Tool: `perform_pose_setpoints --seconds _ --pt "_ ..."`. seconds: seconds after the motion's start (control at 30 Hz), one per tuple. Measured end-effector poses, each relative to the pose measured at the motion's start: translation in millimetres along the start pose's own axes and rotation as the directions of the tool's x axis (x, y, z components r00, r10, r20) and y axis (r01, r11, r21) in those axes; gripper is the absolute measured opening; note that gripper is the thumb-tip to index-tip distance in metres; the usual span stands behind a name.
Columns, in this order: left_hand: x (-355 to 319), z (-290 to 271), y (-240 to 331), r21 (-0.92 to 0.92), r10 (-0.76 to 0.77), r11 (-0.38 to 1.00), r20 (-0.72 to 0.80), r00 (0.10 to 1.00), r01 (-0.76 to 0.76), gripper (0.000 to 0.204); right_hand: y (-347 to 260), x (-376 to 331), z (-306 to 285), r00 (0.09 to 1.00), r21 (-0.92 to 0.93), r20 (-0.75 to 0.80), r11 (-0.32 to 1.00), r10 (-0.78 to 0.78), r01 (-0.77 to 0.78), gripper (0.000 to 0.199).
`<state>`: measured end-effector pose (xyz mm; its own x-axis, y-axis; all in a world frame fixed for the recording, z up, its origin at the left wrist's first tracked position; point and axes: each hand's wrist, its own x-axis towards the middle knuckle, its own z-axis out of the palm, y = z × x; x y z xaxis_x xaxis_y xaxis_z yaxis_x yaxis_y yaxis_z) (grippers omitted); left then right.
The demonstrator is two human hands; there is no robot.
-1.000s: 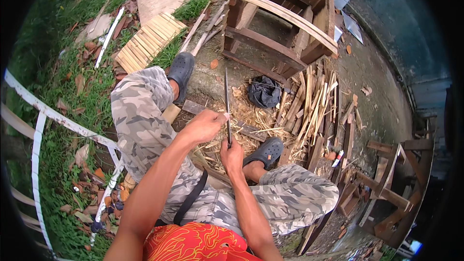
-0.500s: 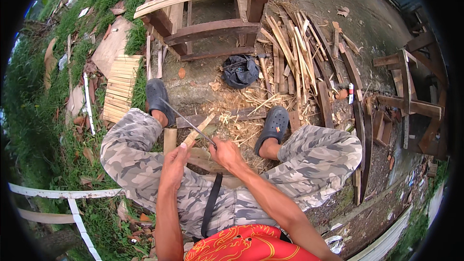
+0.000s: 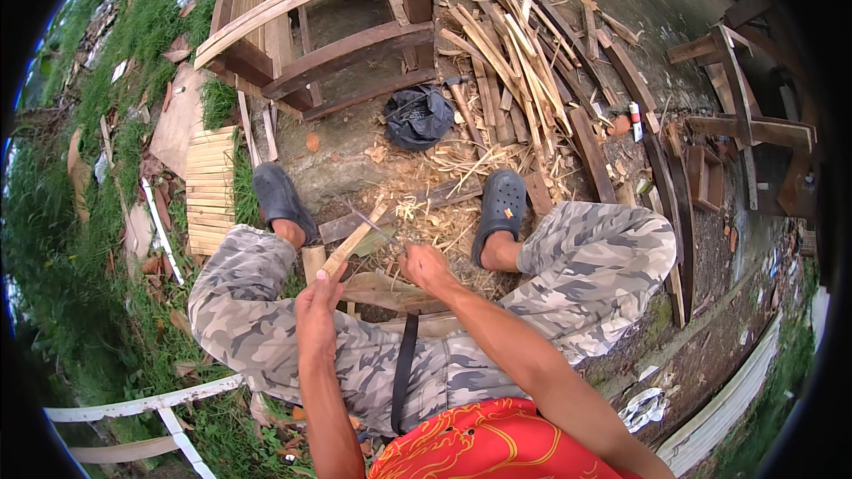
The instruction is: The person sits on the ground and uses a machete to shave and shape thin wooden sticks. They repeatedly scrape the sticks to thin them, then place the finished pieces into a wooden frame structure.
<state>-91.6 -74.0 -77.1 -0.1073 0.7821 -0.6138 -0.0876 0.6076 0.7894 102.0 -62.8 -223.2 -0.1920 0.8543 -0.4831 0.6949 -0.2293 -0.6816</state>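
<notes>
A pale, flat strip of wood or bamboo (image 3: pixel 352 246) points away from me between my knees, its near end in my closed left hand (image 3: pixel 316 309). My right hand (image 3: pixel 429 268) is closed around the handle of a knife (image 3: pixel 383 231), hidden by the fingers. The thin, narrow blade slants up and left across the far part of the strip; whether it touches the wood I cannot tell. Below the strip lies a broad brown wooden piece (image 3: pixel 395 291). Curled shavings (image 3: pixel 410 207) cover the ground just beyond the blade.
A wooden frame (image 3: pixel 355 51) stands ahead, with a black plastic bag (image 3: pixel 419 117) and a hammer (image 3: pixel 465 108) nearby. Loose wood strips (image 3: pixel 519 58) are heaped to the right. A slatted panel (image 3: pixel 211 186) lies on grass at left. More wooden furniture (image 3: pixel 754 129) stands far right.
My right hand has moved right, away from my left hand, and the knife now crosses farther out along the strip. The whole view has shifted and turned slightly.
</notes>
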Motion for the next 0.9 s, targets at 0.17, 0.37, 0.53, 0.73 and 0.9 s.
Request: perform_pose_setpoints --seconds 0.17,0.37,0.53,0.73,0.9 --pt "3 1 4 -0.029 -0.047 0.999 -0.069 0.996 0.046 0.057 19 9 9 0.991 0.014 0.027 0.991 -0.131 0.130 0.028" --pt "6 4 12 -0.035 -0.052 0.998 -0.083 0.995 0.049 0.059 40 20 15 0.992 -0.052 0.031 0.991 0.124 -0.122 0.035" --pt "9 5 14 -0.052 -0.027 0.998 -0.105 0.994 0.022 0.060 47 19 25 1.000 -0.016 -0.007 1.000 -0.027 0.027 0.036" --pt "10 1 15 -0.052 -0.037 0.998 -0.066 0.997 0.034 0.060 57 21 29 0.976 -0.022 -0.002 0.976 0.216 -0.216 0.033" --pt "11 -2 13 -0.017 -0.007 1.000 -0.023 1.000 0.007 0.058 68 18 29 0.962 -0.039 0.066 0.964 0.265 -0.263 0.034"
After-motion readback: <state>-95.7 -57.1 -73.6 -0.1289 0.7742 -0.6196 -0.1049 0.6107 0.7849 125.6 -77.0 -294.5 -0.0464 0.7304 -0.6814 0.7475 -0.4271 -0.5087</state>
